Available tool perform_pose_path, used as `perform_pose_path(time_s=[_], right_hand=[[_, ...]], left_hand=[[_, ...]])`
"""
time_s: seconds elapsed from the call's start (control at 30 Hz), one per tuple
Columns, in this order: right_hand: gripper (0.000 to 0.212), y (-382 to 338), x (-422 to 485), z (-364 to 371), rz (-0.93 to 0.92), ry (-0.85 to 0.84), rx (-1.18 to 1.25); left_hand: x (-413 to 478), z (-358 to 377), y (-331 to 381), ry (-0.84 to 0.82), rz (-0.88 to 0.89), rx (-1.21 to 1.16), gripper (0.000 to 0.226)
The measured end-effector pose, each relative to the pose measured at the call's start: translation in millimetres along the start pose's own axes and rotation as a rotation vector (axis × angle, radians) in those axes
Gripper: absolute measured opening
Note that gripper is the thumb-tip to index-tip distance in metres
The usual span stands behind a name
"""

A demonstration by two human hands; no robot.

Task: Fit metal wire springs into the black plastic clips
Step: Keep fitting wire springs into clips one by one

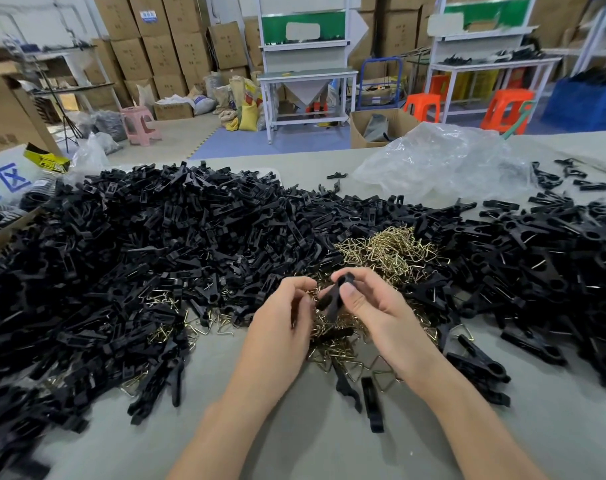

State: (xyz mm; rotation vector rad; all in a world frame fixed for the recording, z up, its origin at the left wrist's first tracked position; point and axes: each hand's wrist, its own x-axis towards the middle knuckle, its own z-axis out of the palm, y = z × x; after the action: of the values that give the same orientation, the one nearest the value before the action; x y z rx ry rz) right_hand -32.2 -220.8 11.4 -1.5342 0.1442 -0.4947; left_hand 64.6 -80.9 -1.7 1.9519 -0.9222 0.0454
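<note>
Above the desk [287, 431], the left hand [280, 320] curls at the black clip [334, 296]; whether it grips anything I cannot tell. The right hand [374, 306] pinches that clip. Misaligned, a spring could slip into the spring pile [388, 251].

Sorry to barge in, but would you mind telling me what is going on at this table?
A person is assembling clips by hand. The right hand pinches a black plastic clip between thumb and fingers. The left hand is curled right beside the clip's lower end; whether it holds a spring cannot be told. Just behind the hands lies a pile of wire springs, with heaps of black clip parts spread across the grey table on both sides.
</note>
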Motion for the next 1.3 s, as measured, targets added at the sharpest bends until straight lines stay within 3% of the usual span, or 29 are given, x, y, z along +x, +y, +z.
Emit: perform_pose_path(time_s=[0.13,0.23,0.43,0.57,0.67,0.77,0.87,1.03,1.17,1.3], right_hand=[[0.026,-1.5,8.0,-9.7,0.012,0.178,0.275],[0.027,-2.8,12.8,-17.3,0.007,0.32,0.448],[0.02,-3.8,14.0,-26.2,-0.022,0.482,0.565],[0.018,-4.2,13.9,-26.6,-0.007,0.508,0.554],[0.018,-5.0,14.6,-25.8,0.0,0.509,0.555],[0.018,-5.8,14.2,-25.5,-0.01,0.498,0.549],[0.018,-6.1,13.2,-25.1,-0.016,0.479,0.537],[0.019,-7.2,12.6,-23.7,-0.001,0.454,0.537],[0.022,-6.2,13.2,-19.6,0.019,0.387,0.514],[0.023,-4.9,11.7,-14.7,0.018,0.337,0.452]], left_hand=[[4.4,-3.8,-2.4,0.026,0.084,0.429,0.024],[14.1,-0.6,9.1,0.041,0.142,0.426,0.023],[61.4,26.3,26.9,-0.346,0.03,0.58,0.043],[79.9,38.3,36.2,-0.529,0.038,0.693,0.042],[84.6,33.5,37.1,-0.536,0.048,0.698,0.034],[77.8,24.1,34.9,-0.432,0.1,0.729,0.029],[68.5,14.2,30.2,-0.297,0.091,0.589,0.021],[56.0,-1.0,24.7,-0.108,-0.077,0.001,0.011],[43.7,-7.0,22.5,-0.03,-0.099,-0.138,0.01],[31.8,-4.2,19.8,-0.041,-0.148,-0.121,0.01]])
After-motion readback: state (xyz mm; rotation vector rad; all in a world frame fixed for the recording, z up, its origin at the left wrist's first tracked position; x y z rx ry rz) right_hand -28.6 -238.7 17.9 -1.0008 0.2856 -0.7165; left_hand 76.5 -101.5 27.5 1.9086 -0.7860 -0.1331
